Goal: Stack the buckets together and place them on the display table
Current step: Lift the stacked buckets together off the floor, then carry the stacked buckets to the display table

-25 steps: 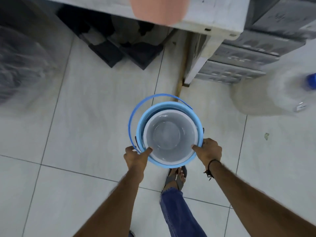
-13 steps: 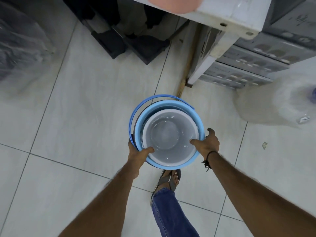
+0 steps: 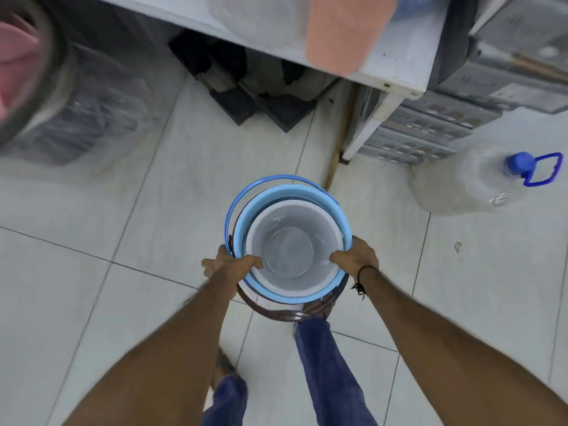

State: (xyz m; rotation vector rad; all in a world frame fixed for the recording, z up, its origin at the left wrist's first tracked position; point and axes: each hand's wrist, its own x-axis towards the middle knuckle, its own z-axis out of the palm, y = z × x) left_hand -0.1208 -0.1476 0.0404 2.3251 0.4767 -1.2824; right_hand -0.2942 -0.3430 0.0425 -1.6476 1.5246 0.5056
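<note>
A white bucket sits nested inside a light blue bucket, held above the tiled floor. A blue handle arcs around the left rim and a dark handle hangs below the near rim. My left hand grips the near-left rim with the thumb inside the white bucket. My right hand grips the near-right rim the same way. The white display table runs across the top, just ahead of the buckets, with an orange-pink bucket standing on it.
Dark objects lie under the table. Grey crates are stacked at the right, with a clear water bottle with a blue cap on the floor. A wrapped dark bin stands at the left. My legs are below the buckets.
The stacked buckets stay in both hands. I have stepped closer to the table, whose top and the orange-pink bucket now show more. The dark handle has swung into view below the rim.
</note>
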